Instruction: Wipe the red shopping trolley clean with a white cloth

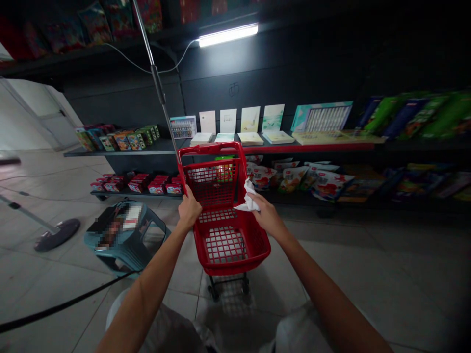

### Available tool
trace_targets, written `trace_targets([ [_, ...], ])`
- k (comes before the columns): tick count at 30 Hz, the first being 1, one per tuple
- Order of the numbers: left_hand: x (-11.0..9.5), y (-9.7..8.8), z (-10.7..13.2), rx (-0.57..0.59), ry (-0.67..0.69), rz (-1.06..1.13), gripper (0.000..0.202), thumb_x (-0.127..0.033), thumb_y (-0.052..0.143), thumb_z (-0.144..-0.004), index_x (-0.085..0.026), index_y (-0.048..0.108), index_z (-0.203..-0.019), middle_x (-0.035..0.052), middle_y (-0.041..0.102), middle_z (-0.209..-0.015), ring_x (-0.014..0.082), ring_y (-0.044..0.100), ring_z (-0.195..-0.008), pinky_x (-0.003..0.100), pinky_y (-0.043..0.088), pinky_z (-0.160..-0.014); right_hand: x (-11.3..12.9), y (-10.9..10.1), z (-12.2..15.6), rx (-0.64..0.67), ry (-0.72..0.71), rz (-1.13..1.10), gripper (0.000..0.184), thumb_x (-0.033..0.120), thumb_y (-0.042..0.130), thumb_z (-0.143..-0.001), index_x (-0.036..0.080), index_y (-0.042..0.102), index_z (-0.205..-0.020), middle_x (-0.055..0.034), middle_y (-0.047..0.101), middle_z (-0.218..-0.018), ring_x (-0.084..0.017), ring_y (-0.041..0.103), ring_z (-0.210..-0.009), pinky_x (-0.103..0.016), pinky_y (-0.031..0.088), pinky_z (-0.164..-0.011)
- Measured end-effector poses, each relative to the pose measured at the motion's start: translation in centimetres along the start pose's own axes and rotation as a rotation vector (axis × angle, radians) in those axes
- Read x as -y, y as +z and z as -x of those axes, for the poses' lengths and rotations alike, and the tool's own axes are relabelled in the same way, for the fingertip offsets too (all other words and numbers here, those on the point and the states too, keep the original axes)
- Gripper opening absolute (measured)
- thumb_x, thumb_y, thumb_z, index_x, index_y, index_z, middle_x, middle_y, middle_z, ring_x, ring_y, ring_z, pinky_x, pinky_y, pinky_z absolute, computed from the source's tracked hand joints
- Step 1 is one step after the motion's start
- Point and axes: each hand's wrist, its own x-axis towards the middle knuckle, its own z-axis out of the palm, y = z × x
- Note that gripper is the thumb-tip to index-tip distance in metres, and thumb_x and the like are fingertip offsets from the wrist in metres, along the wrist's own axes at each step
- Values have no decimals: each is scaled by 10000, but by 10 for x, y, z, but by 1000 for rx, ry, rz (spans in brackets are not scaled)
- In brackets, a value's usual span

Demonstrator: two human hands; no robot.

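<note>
A red plastic shopping basket on wheels (224, 240) stands on the tiled floor right in front of me, its handle raised. My left hand (189, 211) is closed around the basket's left rim. My right hand (267, 215) holds a crumpled white cloth (248, 201) against the basket's right rim. The basket's mesh floor shows nothing inside.
Dark shelves (257, 147) behind the basket carry cards, boxes and snack bags. A teal plastic stool (125, 235) stands at the left with things on it. A metal pole (156, 78) leans over the shelf. A black cable (62, 306) crosses the floor; a fan base (57, 235) lies farther left.
</note>
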Motion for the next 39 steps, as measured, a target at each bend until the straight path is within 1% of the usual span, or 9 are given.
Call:
trace_targets([
  [6, -1, -6, 14, 26, -2, 13, 854, -271, 434, -965, -122, 36, -1707, 251, 609, -1370, 349, 730, -1136, 429, 571, -939, -7, 16, -42, -43, 19, 46, 677, -8, 487, -772, 204, 681, -1385, -116, 577, -1542, -272, 515, -1480, -523, 398, -1277],
  [11, -5, -7, 27, 30, -8, 19, 841, -283, 425, -979, -135, 33, -1709, 249, 598, -1364, 339, 739, -1103, 430, 570, -921, 29, 28, -74, -247, -40, 52, 558, 31, 516, -858, 234, 640, -1362, -108, 494, -1594, -286, 415, -1538, -551, 369, -1281],
  [18, -11, -10, 42, 48, 4, 35, 874, -303, 442, -973, -154, -2, -1711, 248, 587, -1368, 361, 733, -1110, 459, 566, -918, 82, 98, -131, -414, -131, -91, 497, 90, 602, -903, 258, 550, -1368, -135, 478, -1441, -273, 478, -1422, -480, 422, -1224],
  [21, -15, -10, 48, 70, 4, 51, 876, -297, 444, -972, -164, -8, -1711, 250, 578, -1381, 360, 739, -1089, 463, 566, -895, 87, 133, -145, -343, -109, -60, 497, 79, 581, -926, 256, 552, -1389, -123, 518, -1432, -267, 455, -1428, -470, 408, -1227],
  [26, -23, -13, 58, 61, -2, 60, 854, -282, 438, -981, -176, 7, -1711, 220, 586, -1355, 339, 740, -1089, 435, 565, -890, 69, 168, -131, 38, 12, 193, 516, 77, 579, -924, 275, 625, -1399, -104, 628, -1399, -303, 459, -1407, -510, 381, -1219],
  [29, -24, -15, 62, 59, -14, 67, 844, -249, 435, -981, -196, 16, -1711, 210, 570, -1364, 313, 746, -1074, 411, 562, -888, 41, 161, -110, 107, 109, 228, 469, 70, 545, -914, 272, 699, -1308, -91, 635, -1406, -262, 478, -1408, -389, 444, -1161],
  [34, -22, -15, 63, 65, 11, 75, 877, -204, 448, -957, -189, -4, -1708, 209, 547, -1378, 308, 741, -1080, 405, 567, -883, -14, 108, -85, -222, 402, 269, 480, 89, 459, -906, 195, 664, -1327, -131, 586, -1408, -266, 540, -1321, -362, 458, -1114],
  [37, -23, -14, 63, 71, 24, 78, 881, -188, 447, -946, -170, 1, -1706, 212, 537, -1389, 312, 735, -1093, 408, 573, -881, -22, 96, -89, -326, 523, 279, 572, 86, 434, -881, 134, 580, -1432, -190, 545, -1419, -275, 536, -1328, -377, 443, -1125],
  [39, -26, -12, 64, 72, 26, 76, 889, -190, 460, -941, -162, 5, -1704, 210, 537, -1387, 309, 736, -1086, 405, 576, -881, -12, 108, -93, -350, 598, 279, 604, 98, 435, -874, 113, 551, -1467, -218, 517, -1440, -296, 477, -1394, -414, 394, -1174],
])
